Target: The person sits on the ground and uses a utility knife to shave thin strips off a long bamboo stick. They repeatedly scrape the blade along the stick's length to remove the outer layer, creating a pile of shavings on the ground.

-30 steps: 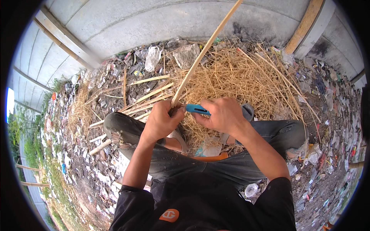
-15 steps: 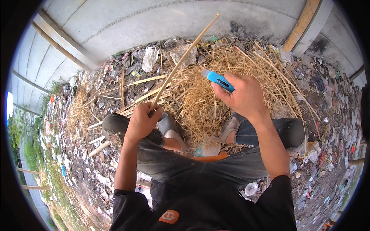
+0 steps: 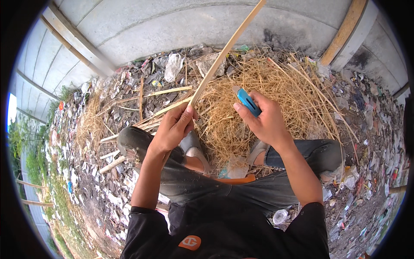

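My left hand (image 3: 174, 126) is closed on the lower part of a long pale bamboo strip (image 3: 224, 52), thumb pressed on top. The strip slants up and to the right, past the top edge of the picture. A blue box cutter (image 3: 249, 103) sits in my right hand (image 3: 268, 120), its short blade pointing up and left toward the strip but apart from it. Beneath both hands lies a pile of thin straw-coloured shavings (image 3: 228, 123), between my feet.
A grey concrete wall (image 3: 181, 30) with wooden posts (image 3: 343, 30) stands ahead. More split strips (image 3: 172, 90) and a rock (image 3: 211, 64) lie near it. An orange-handled object (image 3: 237, 178) rests by my seat. Litter covers the ground around.
My left hand has moved up and right, and the strip now reaches farther up with its broad face showing. My right hand has drawn slightly down with the box cutter, bringing the hands closer.
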